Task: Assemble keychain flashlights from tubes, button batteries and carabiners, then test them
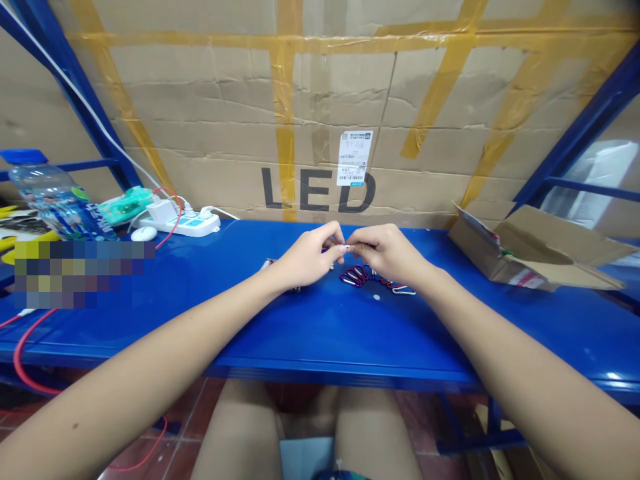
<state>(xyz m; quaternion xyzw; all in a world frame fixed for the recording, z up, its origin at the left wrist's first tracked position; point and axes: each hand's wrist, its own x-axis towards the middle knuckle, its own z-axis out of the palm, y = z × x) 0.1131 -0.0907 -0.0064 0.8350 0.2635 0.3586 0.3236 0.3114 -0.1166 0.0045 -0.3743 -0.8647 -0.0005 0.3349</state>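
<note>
Carabiners [356, 275]: roughly four | left hand [305, 257] + right hand [387, 253]: pinching one small part [347, 248]

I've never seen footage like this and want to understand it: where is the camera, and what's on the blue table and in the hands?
No machine here: the one picture comes from a camera worn on a person's head, looking forward and down, so the two bare arms entering from below are that person's own. The left hand and right hand meet over a blue table, fingertips pinched on a small part too tiny to identify. By the right hand lie coloured carabiners on the table. To the right sits an open cardboard box; to the left a water bottle, a white power strip and a computer mouse. Behind stands a large taped carton marked LED.
</note>
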